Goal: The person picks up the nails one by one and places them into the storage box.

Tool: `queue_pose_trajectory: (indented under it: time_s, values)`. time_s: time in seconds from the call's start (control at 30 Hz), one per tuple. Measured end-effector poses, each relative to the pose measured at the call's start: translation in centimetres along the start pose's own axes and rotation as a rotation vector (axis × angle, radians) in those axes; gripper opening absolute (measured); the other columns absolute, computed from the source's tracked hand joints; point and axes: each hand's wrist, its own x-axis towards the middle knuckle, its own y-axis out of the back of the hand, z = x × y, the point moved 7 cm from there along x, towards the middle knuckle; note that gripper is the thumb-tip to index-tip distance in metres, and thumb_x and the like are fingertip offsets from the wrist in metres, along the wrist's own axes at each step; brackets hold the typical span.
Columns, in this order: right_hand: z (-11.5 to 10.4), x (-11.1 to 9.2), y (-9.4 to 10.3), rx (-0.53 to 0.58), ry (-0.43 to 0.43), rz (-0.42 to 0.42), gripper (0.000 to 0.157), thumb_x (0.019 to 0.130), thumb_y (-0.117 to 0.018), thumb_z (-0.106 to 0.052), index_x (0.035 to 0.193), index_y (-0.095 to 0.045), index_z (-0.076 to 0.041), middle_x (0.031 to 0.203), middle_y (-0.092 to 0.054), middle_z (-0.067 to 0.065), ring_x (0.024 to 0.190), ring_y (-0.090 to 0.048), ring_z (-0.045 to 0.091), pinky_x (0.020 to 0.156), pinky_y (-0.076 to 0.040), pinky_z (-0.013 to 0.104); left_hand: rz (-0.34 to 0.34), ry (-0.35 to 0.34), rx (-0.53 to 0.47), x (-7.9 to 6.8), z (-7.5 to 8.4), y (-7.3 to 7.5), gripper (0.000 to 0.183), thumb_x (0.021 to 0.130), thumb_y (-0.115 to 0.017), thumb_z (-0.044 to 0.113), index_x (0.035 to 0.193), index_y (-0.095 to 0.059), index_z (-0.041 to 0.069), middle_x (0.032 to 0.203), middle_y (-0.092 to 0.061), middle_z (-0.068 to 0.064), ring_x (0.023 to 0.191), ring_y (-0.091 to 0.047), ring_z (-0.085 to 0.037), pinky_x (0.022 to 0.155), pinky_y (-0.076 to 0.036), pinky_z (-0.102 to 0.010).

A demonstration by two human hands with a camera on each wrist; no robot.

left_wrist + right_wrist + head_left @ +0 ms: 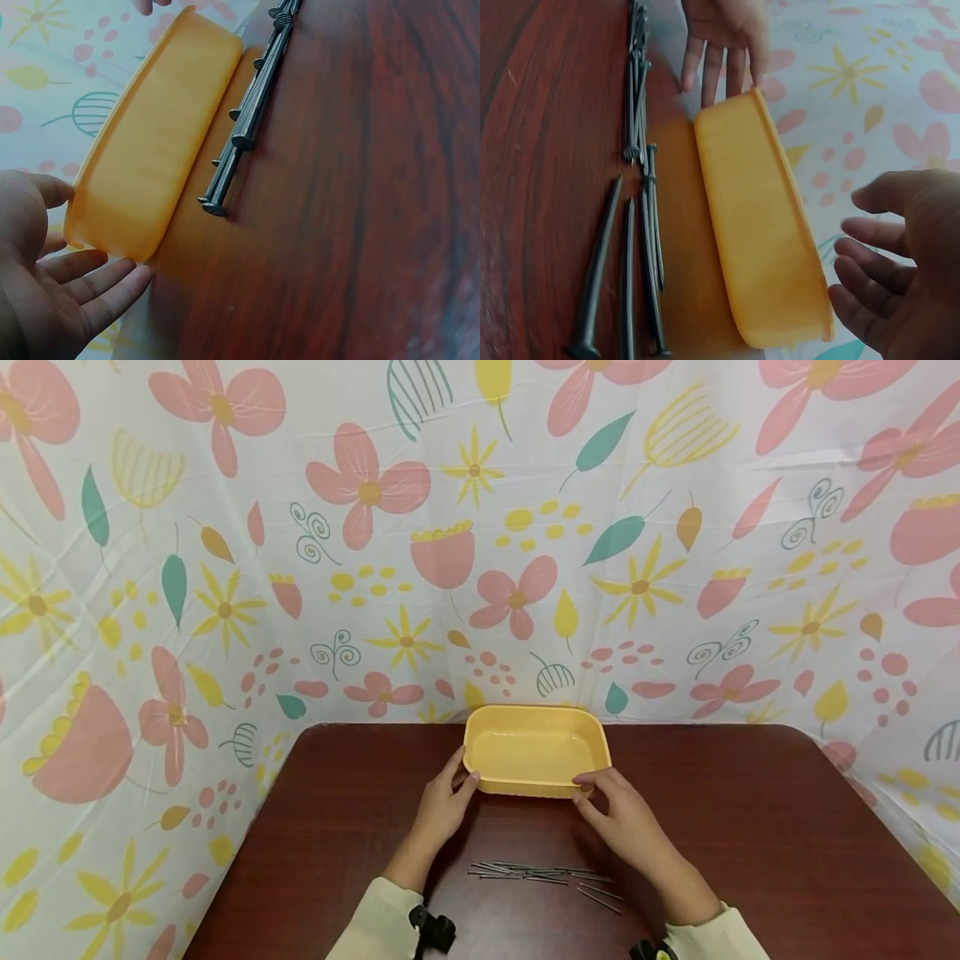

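Note:
A shallow yellow plastic tray stands at the back edge of the table. My left hand is at its left end, the thumb near the front corner. In the left wrist view those fingers lie fairly straight along the tray's short end, thumb at the rim. Beside the right front corner is my right hand; in the right wrist view its fingers are loosely bent, with a gap between them and the tray. In front of the tray lie several long metal nails, most bunched in a row, two lying apart.
The dark reddish-brown table has rounded back corners. Behind it and at the sides hangs a white cloth printed with flowers and leaves. A dark strap with a small device is on my left wrist.

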Motion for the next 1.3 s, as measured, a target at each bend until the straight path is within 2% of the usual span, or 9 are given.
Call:
queue_pose_trajectory:
  time_s: [0.17, 0.43, 0.67, 0.83, 1.03, 1.3]
  values:
    - [-0.8, -0.2, -0.9, 0.034, 0.019, -0.121, 0.014, 0.094, -0.073, -0.017, 0.108, -0.071, -0.015, 0.096, -0.063, -0.009, 0.088, -0.063, 0.01, 0.081, -0.056, 0.034, -0.003, -0.007, -0.003, 0.0, 0.1, 0.0, 0.062, 0.103, -0.056, 0.044, 0.159, -0.035, 0.026, 0.157, -0.046, -0.011, 0.129, -0.062, -0.028, 0.103, -0.052, -0.047]
    - [-1.6, -1.0, -2.8, 0.059, 0.054, -0.35, 0.016, 0.094, -0.072, -0.021, 0.109, -0.069, -0.014, 0.1, -0.067, -0.007, 0.092, -0.065, 0.011, 0.082, -0.055, 0.033, -0.004, 0.004, -0.005, 0.1, -0.1, 0.0, 0.063, 0.103, -0.056, 0.044, 0.159, -0.034, 0.026, 0.158, -0.045, -0.011, 0.128, -0.062, -0.028, 0.103, -0.052, -0.047]
    - [-1.6, -1.6, -4.2, 0.098, 0.046, -0.503, 0.019, 0.093, -0.074, -0.024, 0.107, -0.068, -0.013, 0.098, -0.065, -0.004, 0.087, -0.062, 0.006, 0.076, -0.054, 0.029, -0.007, 0.007, 0.0, 0.1, -0.2, 0.0, 0.063, 0.103, -0.055, 0.046, 0.159, -0.034, 0.026, 0.158, -0.044, -0.012, 0.128, -0.062, -0.029, 0.103, -0.051, -0.049]
    - [-2.0, -2.1, -4.8, 0.121, 0.066, -0.542, 0.019, 0.091, -0.076, -0.022, 0.105, -0.067, -0.013, 0.097, -0.064, -0.002, 0.086, -0.061, 0.007, 0.075, -0.053, 0.027, -0.007, 0.004, 0.001, 0.2, -0.3, -0.1, 0.063, 0.103, -0.055, 0.047, 0.159, -0.034, 0.027, 0.157, -0.044, -0.012, 0.127, -0.063, -0.028, 0.104, -0.051, -0.049]
    - [-2.4, -2.6, -5.2, 0.095, 0.086, -0.565, 0.023, 0.088, -0.079, -0.026, 0.104, -0.068, -0.014, 0.096, -0.062, -0.004, 0.086, -0.06, 0.009, 0.075, -0.05, 0.025, -0.007, 0.002, -0.001, 0.2, -0.4, -0.1, 0.063, 0.103, -0.055, 0.047, 0.159, -0.034, 0.027, 0.157, -0.046, -0.012, 0.126, -0.063, -0.027, 0.103, -0.051, -0.049]
    - [-2.7, -3.1, -5.8, 0.1, 0.083, -0.609, 0.024, 0.083, -0.083, -0.025, 0.098, -0.067, -0.017, 0.091, -0.059, -0.005, 0.081, -0.055, 0.006, 0.072, -0.048, 0.024, -0.014, 0.003, -0.008, 0.1, -0.3, -0.1, 0.063, 0.103, -0.054, 0.048, 0.159, -0.033, 0.028, 0.157, -0.045, -0.012, 0.127, -0.063, -0.028, 0.102, -0.052, -0.048]
